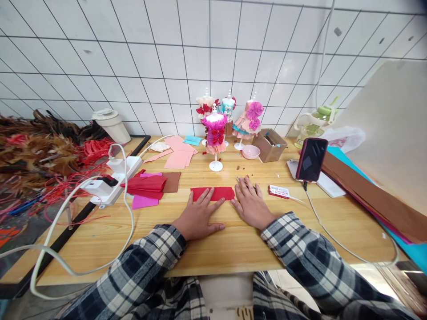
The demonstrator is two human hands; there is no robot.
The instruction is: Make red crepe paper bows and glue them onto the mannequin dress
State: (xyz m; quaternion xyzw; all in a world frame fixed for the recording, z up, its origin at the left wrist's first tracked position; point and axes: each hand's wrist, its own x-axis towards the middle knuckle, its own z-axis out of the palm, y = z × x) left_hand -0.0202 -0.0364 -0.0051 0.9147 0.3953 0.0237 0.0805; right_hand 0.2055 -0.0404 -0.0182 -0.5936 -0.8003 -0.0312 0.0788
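Observation:
A strip of red crepe paper (pixel 219 194) lies flat on the wooden table, its long side running left to right. My left hand (pixel 200 215) rests on its left part, palm down with fingers spread. Just past the strip's right end, my right hand (pixel 250 204) lies flat on the table, fingers stretched out. Something small and dark, perhaps metal, peeks from under the right fingers; its kind is hidden. Behind the strip stands a mini dress form (pixel 216 133) in a magenta, red and peach paper dress. Folded red crepe paper (pixel 145 184) lies left, over magenta and brown sheets.
More dressed forms (pixel 248 120), a pink bowl (pixel 251 152) and a cardboard box (pixel 271 144) stand at the back. Peach paper (pixel 180 152) lies behind left. A power strip (pixel 116 182) with looping cables is left; a propped phone (pixel 312 160) and glue tape packet (pixel 279 191) are right.

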